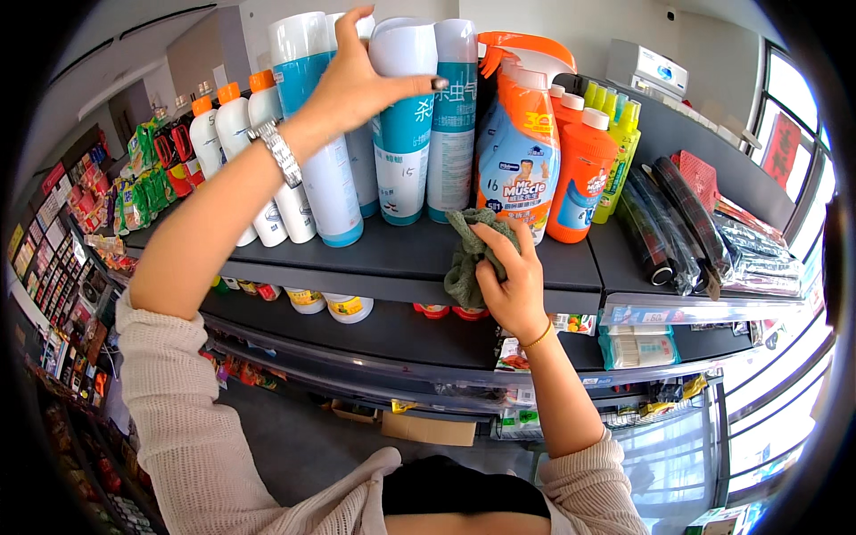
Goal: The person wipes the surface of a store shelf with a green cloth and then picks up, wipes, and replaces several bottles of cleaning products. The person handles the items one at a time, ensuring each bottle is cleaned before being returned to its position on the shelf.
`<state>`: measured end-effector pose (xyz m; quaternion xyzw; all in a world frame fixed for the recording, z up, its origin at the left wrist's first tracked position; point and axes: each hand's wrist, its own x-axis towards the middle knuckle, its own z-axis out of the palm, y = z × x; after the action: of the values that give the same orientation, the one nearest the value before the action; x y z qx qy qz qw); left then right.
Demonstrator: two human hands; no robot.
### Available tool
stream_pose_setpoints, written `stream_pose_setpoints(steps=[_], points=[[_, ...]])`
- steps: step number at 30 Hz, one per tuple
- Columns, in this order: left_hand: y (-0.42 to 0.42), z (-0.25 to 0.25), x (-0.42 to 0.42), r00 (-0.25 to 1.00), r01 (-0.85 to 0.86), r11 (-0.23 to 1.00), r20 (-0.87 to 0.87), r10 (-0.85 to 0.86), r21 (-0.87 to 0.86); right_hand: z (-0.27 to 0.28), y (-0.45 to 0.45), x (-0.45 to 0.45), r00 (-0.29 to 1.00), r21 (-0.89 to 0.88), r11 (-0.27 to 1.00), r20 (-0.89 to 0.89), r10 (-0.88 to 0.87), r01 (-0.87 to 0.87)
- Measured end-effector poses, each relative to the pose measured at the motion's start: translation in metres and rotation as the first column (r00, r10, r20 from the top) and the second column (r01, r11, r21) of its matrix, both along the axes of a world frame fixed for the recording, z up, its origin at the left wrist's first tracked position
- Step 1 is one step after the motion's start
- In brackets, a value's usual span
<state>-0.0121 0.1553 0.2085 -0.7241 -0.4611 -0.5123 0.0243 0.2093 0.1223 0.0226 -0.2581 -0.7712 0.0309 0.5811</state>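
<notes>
My left hand (348, 87) reaches up among the aerosol cans, thumb and index finger spread around the white cap of a teal insecticide can (404, 134). Its thumb crosses the front of that can; the other fingers are partly hidden, and firm contact is not plain. A second teal-and-white can (455, 134) stands just to the right, and a taller one (328, 180) is partly behind my forearm. In my right hand (511, 274) is a bunched dark green cloth (465, 267), pressed at the front edge of the dark grey shelf (401, 254), below a Mr Muscle spray bottle (525, 160).
White bottles with orange caps (231, 127) line the left. An orange bottle (585, 177), yellow-green bottles (618, 160) and wrapped umbrellas (659, 221) stand or lie at right. Tubs (348, 307) sit on the lower shelf (394, 338). A cardboard box (428, 428) is near the floor.
</notes>
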Motion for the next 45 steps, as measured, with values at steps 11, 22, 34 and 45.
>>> stream_pose_setpoints(steps=[11, 22, 34, 45], points=[[-0.029, -0.057, 0.022, 0.977, 0.196, 0.954, -0.133, -0.169, 0.226, 0.031, -0.007, 0.018, 0.987, 0.072, 0.997, -0.161, 0.003, 0.009], [-0.075, -0.079, 0.036, 0.924, 0.277, 0.959, -0.259, -0.283, -0.061, 0.167, -0.063, 0.041, 0.889, 0.623, 0.782, 0.370, -0.269, -0.023], [-0.081, -0.080, 0.036, 0.940, 0.322, 0.943, -0.145, -0.309, 0.079, 0.153, -0.057, 0.074, 0.842, 0.553, 0.830, 0.481, -0.246, -0.073], [-0.074, -0.089, 0.037, 0.922, 0.275, 0.947, -0.324, -0.211, 0.165, 0.146, -0.089, 0.026, 0.812, 0.658, 0.752, 0.415, -0.411, 0.044]])
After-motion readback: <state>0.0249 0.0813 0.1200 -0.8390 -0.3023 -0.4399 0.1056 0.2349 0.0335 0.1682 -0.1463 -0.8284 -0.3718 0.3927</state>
